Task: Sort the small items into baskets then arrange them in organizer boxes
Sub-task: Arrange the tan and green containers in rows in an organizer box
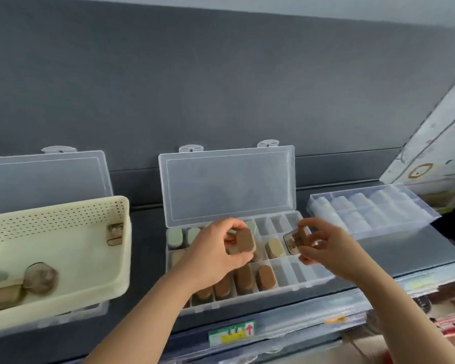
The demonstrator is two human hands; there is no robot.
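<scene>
Spreading across the whole lower view, the dark grey table [147,245] carries three clear organizer boxes in a row. On your left, a cream perforated basket [63,306] sits on top of the left organizer box [45,179], whose lid stands open behind it. The middle organizer box [294,274] lies straight in front of you with its lid [226,185] upright. The right organizer box [373,206] is closed and packed with pale white pieces.

Your two bare forearms rise from the bottom edge and converge over the middle box. Your left hand [213,256] hovers above its centre with the wrist slightly bent, fingers and thumb curled round a brown-topped item [245,240] held clear of the compartments. Your right hand [331,248] is above the box's right end, palm turned leftward, fingertips pinching a small clear item [293,241] with brown inside. The two held pieces are near each other but apart.

Inside the middle box, brown items [243,278] fill the front row's left compartments. Pale greenish ones [175,237] stand in the back row, and a beige one [273,248] sits in the middle row. The compartments at the right end are bare.

In the basket, a hexagonal clear jar [40,278] lies near the front left, and another small jar [114,233] rests against the right wall.
</scene>
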